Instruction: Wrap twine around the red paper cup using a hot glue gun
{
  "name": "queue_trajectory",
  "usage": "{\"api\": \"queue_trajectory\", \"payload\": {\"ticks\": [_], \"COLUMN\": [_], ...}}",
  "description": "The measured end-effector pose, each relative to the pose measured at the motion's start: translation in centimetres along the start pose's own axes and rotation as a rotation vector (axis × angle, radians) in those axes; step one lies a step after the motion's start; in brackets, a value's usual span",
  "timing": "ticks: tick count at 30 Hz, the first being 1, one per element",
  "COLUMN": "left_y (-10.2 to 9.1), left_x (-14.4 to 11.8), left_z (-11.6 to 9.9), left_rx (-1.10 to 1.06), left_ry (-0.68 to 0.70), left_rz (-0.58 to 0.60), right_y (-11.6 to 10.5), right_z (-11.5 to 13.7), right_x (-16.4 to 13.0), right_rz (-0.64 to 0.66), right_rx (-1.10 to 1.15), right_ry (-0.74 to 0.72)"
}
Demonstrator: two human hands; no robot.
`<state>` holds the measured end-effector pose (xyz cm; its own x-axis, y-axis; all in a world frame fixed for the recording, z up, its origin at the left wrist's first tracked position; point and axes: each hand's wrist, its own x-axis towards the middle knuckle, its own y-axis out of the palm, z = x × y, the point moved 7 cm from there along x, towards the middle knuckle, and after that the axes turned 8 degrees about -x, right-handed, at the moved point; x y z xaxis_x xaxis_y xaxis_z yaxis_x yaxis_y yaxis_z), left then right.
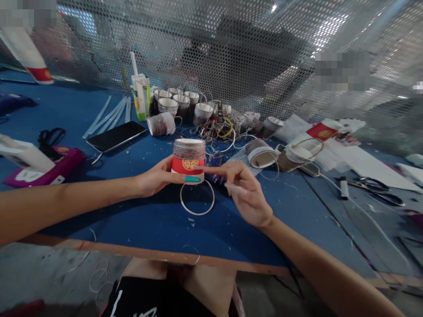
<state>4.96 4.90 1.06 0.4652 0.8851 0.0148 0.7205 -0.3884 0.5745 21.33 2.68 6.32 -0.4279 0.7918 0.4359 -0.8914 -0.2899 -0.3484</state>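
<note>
My left hand [158, 176] is closed around a paper cup [189, 155], its thumb with a turquoise nail across the front. The cup is red with a gold emblem, and greyish cord wraps its upper part. My right hand [246, 189] reaches in from the right. Its index finger is stretched to the cup's front by the emblem, while the other fingers are loosely bent and apart, with nothing plainly held. Just below the cup shows a pale thin ring [197, 214]; whether it is joined to the cup I cannot tell.
Several cord-wrapped cups [168, 106] stand at the back beside a drink carton [142, 97]. Tangled wires [220, 127] lie among them. A phone [116, 136] and glue sticks [110, 115] are at left, near a purple box [49, 166]. Scissors [375, 185] lie at right.
</note>
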Motion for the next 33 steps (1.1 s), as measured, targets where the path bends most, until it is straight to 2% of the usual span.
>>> {"api": "queue_trajectory", "payload": {"ticks": [4,8,14,20,24,29,33], "left_y": [0.2,0.3,0.5,0.2,0.4,0.7,0.6], "left_x": [0.1,0.1,0.0,0.0,0.0,0.0,0.1], "left_z": [-0.1,-0.1,-0.4,0.0,-0.2,-0.3,0.0], "left_rx": [0.048,0.135,0.090,0.007,-0.016,-0.022,-0.056], "left_ry": [0.030,0.038,0.063,0.018,0.019,0.025,-0.010], "left_rz": [0.062,0.060,0.084,0.118,0.107,0.107,0.126], "right_y": [1.2,1.8,1.2,0.2,0.2,1.0,0.8], "right_z": [-0.1,0.3,0.0,-0.6,-0.6,0.3,0.3], "right_x": [-0.6,-0.7,-0.4,0.2,0.1,-0.3,-0.4], "right_rz": [0.186,0.253,0.121,-0.026,-0.010,0.080,0.033], "right_rx": [-0.110,-0.064,0.102,0.188,0.186,0.192,0.168], "right_ry": [0.031,0.031,0.096,0.132,0.158,0.069,0.073]}}
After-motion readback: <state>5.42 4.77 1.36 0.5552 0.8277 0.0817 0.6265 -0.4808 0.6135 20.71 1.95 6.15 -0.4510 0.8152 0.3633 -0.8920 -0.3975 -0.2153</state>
